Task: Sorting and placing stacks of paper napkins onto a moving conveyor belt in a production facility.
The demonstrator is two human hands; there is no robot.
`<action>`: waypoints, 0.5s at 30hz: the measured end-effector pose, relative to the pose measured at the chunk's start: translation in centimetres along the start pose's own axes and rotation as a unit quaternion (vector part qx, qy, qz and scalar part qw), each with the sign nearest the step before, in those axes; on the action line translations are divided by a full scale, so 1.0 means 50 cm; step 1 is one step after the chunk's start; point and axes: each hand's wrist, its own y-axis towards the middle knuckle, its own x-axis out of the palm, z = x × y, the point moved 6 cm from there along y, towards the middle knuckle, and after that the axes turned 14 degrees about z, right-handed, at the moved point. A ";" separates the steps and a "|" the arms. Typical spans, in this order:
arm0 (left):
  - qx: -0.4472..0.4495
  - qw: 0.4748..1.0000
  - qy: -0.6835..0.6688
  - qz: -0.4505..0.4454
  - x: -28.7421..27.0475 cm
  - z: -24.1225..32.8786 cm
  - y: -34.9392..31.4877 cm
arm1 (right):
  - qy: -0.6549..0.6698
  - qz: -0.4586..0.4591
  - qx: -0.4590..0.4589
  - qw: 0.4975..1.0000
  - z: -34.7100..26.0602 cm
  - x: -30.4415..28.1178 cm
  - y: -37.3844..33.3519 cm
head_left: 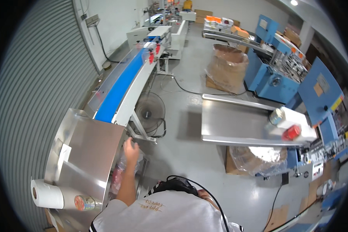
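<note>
My left hand (131,150) reaches out past the near right edge of the stainless steel table (91,150), its fingers apart and nothing between them. Just ahead of it is the end of a conveyor with a blue belt (121,87). Below my left forearm, beside the table, a clear plastic bag (118,176) has something red in it. Of my right hand (205,195) only a small piece shows beside my shirt, and its fingers are hidden. On the table's near left corner lie a white paper roll (47,194) and a round container with a colourful label (84,202).
A floor fan (147,112) stands beside the conveyor leg. To the right, a metal chute (236,120) carries white packs (292,118) and a red-topped item (291,132) toward a blue machine (276,85). Plastic-lined boxes (228,67) sit nearby. A cable (197,92) crosses the floor.
</note>
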 end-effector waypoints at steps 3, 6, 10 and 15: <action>-0.099 0.972 -0.059 -0.205 0.064 0.074 -0.151 | 0.047 0.019 0.044 0.998 0.089 -0.091 -0.061; 0.045 0.952 -0.113 -0.282 0.127 0.162 -0.314 | 0.094 0.052 0.081 0.991 0.223 -0.153 -0.075; -0.018 0.873 -0.194 -0.447 0.087 0.370 -0.382 | 0.089 0.106 0.154 0.978 0.277 -0.256 -0.169; 0.156 0.847 -0.247 -0.444 0.116 0.520 -0.409 | 0.256 0.135 0.209 0.934 0.506 -0.199 -0.156</action>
